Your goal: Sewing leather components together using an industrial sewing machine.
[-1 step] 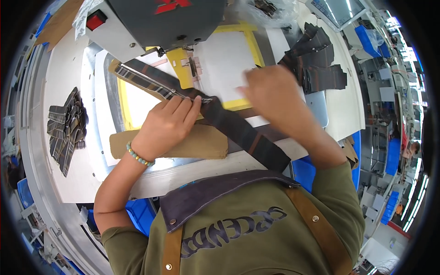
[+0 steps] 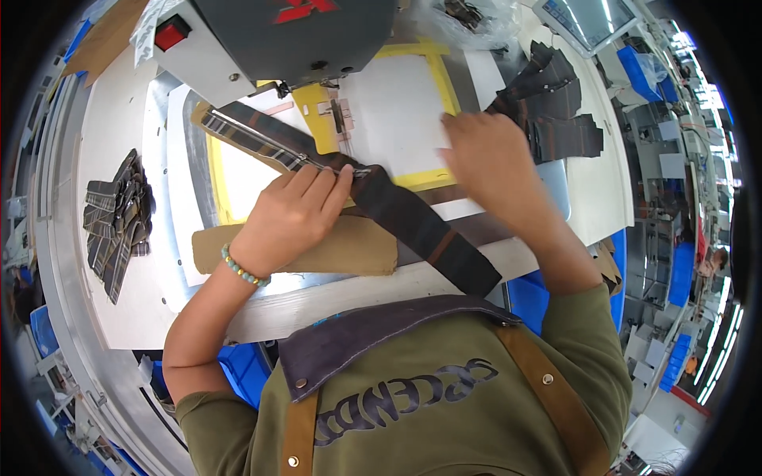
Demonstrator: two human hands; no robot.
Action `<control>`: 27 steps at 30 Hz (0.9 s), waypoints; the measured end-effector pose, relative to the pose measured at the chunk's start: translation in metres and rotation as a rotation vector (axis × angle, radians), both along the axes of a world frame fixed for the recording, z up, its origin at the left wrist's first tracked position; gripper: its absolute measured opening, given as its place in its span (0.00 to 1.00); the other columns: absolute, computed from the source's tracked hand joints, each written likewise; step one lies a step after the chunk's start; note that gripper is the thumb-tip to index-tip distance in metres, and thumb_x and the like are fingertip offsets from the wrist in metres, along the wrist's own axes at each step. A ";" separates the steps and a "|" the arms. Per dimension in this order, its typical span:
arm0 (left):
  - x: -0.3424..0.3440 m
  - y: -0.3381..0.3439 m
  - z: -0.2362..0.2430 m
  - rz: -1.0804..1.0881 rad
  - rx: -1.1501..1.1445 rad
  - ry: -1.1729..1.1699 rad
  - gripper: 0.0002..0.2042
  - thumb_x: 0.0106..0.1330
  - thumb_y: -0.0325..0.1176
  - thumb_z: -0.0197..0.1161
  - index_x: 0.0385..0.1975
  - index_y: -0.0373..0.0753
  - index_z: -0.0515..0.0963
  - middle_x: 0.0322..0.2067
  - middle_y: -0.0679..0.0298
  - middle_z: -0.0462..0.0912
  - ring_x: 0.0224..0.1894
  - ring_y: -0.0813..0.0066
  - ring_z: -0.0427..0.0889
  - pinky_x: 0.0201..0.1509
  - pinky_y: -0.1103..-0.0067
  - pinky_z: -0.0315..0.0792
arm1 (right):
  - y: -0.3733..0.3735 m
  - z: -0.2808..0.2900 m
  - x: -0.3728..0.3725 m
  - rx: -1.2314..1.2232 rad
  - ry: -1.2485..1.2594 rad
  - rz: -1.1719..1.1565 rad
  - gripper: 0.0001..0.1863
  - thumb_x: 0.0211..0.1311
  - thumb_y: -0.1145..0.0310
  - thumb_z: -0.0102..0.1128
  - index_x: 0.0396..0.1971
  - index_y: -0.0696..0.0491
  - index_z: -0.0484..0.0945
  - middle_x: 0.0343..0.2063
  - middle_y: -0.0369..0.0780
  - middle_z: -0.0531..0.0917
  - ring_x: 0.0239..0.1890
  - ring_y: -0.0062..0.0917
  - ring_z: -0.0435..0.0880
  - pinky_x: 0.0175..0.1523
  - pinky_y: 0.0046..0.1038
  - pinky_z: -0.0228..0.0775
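Note:
A long dark cloth strip (image 2: pixel 417 226) with brown cross bands lies slantwise over the work plate, its near end hanging past the table edge towards me. My left hand (image 2: pixel 294 208) pinches it near its middle, thumb and fingers pressed together. Beyond those fingers a narrow plaid band (image 2: pixel 250 136) with a thin metal-looking bar along it runs to the far left. My right hand (image 2: pixel 492 159) hovers beside the yellow-taped white template (image 2: pixel 389 111), thumb and fingertips apart, nothing visible in them. A little motion blur softens it.
A grey machine head (image 2: pixel 309 36) overhangs the template. Plaid cloth pieces (image 2: pixel 119 226) are heaped at the left; dark cloth pieces (image 2: pixel 548 103) lie at the right. Brown card (image 2: pixel 317 252) rests near the front edge. A control panel (image 2: pixel 591 20) and a clear plastic bag (image 2: pixel 468 24) stand behind.
My right hand has shifted slightly to the right, away from the middle of the template. The left hand keeps its hold on the cloth strip in the same place.

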State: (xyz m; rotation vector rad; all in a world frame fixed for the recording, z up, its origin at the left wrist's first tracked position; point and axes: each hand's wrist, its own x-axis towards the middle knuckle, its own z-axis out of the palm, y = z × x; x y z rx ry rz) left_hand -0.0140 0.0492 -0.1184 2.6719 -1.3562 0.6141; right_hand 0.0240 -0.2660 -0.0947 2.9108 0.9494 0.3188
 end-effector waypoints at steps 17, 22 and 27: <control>-0.007 -0.020 0.022 -0.150 0.023 -0.102 0.23 0.55 0.25 0.70 0.53 0.27 0.86 0.30 0.67 0.72 0.31 0.74 0.77 0.31 0.77 0.75 | 0.043 -0.012 0.050 0.826 0.851 0.239 0.23 0.82 0.60 0.58 0.68 0.55 0.79 0.47 0.47 0.89 0.36 0.34 0.86 0.44 0.37 0.76; -0.003 -0.009 0.024 -0.109 -0.064 -0.167 0.20 0.56 0.28 0.73 0.50 0.28 0.87 0.28 0.68 0.71 0.30 0.77 0.76 0.30 0.78 0.71 | 0.061 -0.006 0.058 0.487 0.768 0.376 0.22 0.77 0.49 0.65 0.56 0.50 0.89 0.34 0.47 0.91 0.34 0.40 0.87 0.42 0.37 0.76; 0.004 0.010 0.029 -0.013 -0.090 -0.165 0.23 0.50 0.28 0.72 0.50 0.30 0.88 0.29 0.67 0.73 0.30 0.74 0.76 0.30 0.77 0.72 | 0.047 -0.010 0.068 0.503 0.743 0.374 0.22 0.76 0.45 0.64 0.55 0.46 0.90 0.33 0.45 0.90 0.34 0.40 0.89 0.41 0.40 0.76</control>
